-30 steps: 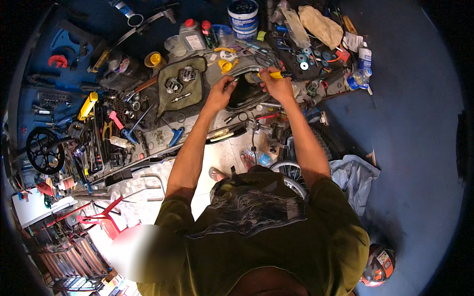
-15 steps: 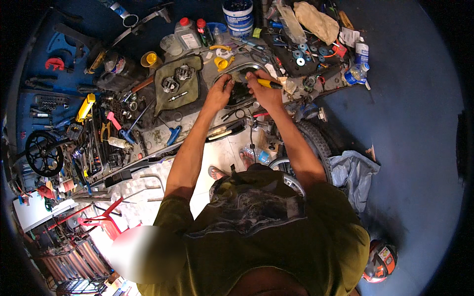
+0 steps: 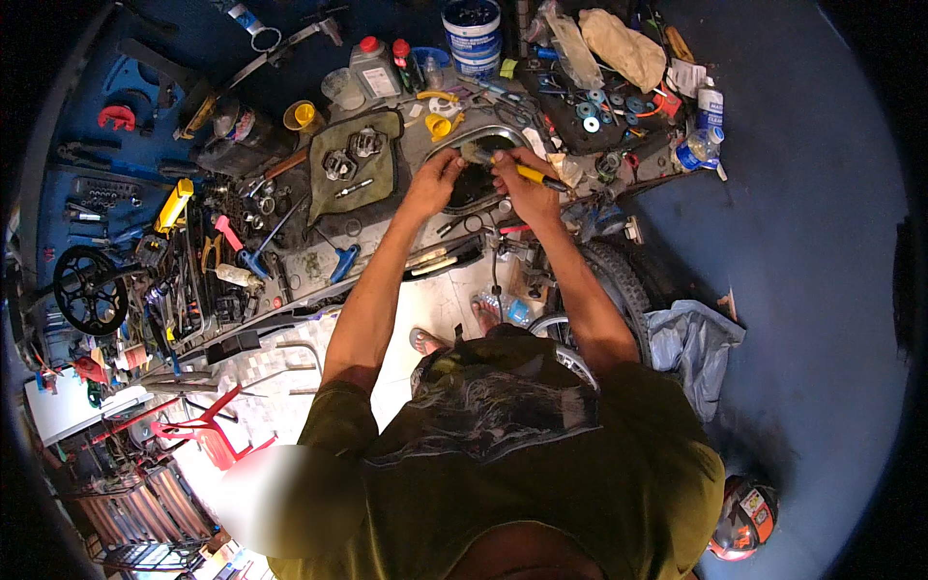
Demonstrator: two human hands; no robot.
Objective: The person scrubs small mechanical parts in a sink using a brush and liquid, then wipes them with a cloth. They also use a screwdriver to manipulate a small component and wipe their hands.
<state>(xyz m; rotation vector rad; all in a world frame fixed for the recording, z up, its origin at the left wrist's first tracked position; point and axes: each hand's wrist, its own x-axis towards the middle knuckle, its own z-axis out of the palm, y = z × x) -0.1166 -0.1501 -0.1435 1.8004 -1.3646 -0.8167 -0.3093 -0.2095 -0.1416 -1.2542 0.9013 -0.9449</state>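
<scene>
My right hand [image 3: 525, 190] grips a brush with a yellow and black handle [image 3: 541, 177]; its pale bristles [image 3: 474, 152] point left toward my other hand. Fingers of my left hand [image 3: 433, 184] are pinched together near the bristle end, and whatever they hold is too small or hidden to name. Both hands are above a metal tray [image 3: 474, 208] with a dark inside. To the left, a green cloth [image 3: 387, 184] carries two metal bicycle pedals [image 3: 367, 142] and a slim metal axle [image 3: 355, 188].
Behind the tray stand a yellow cup [image 3: 440, 127], a grey bottle with a red cap [image 3: 375, 70] and a blue-and-white bucket [image 3: 472, 39]. Tools crowd the bench's left. A bicycle tyre [image 3: 617, 280] is below my right forearm, beside a grey plastic bag [image 3: 688, 343].
The brush has tilted, with its handle end now lower and farther right. My right hand has turned with it, and the view has shifted slightly. The left hand stays by the tray.
</scene>
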